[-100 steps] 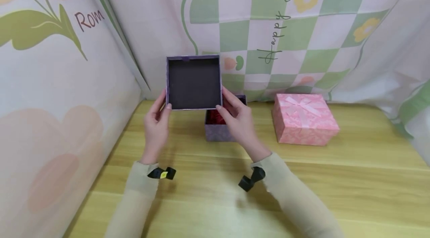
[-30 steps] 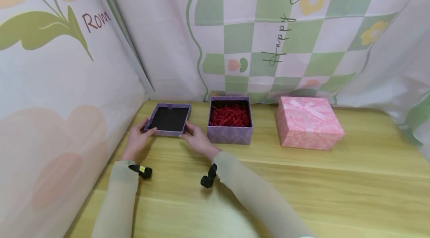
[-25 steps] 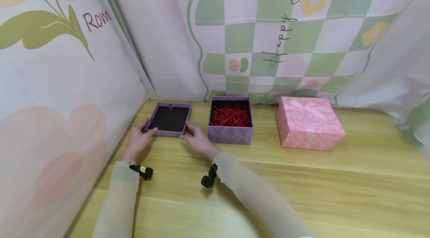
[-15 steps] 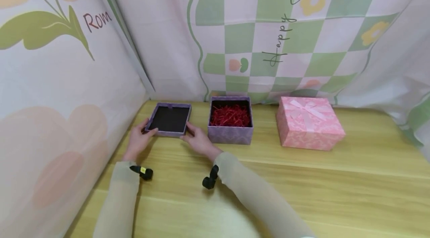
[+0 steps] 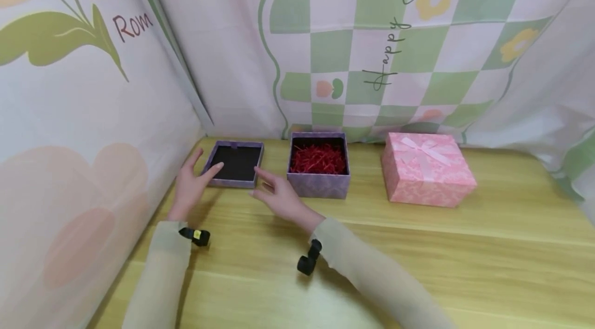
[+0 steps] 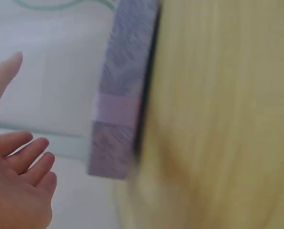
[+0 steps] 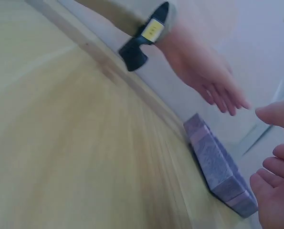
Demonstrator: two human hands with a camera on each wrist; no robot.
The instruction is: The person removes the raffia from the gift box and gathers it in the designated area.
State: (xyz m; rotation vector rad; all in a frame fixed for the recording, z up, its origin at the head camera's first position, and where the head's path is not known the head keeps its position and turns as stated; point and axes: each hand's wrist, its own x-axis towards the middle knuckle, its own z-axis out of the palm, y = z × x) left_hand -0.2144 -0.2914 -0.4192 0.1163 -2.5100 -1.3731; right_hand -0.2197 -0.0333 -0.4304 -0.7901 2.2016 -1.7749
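- The purple lid (image 5: pixel 238 162) lies left of centre in the head view, flat on the worktop (image 5: pixel 241 272), dark inside facing up.
- It is close to square, so no long axis stands out; its near edge runs almost level across the frame, and its side edges lean toward the upper right.
- In the left wrist view, its side wall runs steeply from the top edge down and slightly left, crossed by a pale band.
- Your left hand (image 5: pixel 189 187) is at the lid's left side, thumb and fingers spread apart, holding nothing; the left wrist view shows a gap between it and the wall.
- Your right hand (image 5: pixel 284 199) is by the lid's near right corner, thumb and forefinger apart, gripping nothing; you cannot tell whether a fingertip touches the edge.
- Just right of frame centre, the purple box (image 5: pixel 318 186) stands upright, its top uncovered, with red shredded filling (image 5: pixel 318 159) inside.
- Farther right, the pink box (image 5: pixel 427 171) wears a bow (image 5: pixel 424 149) on top.
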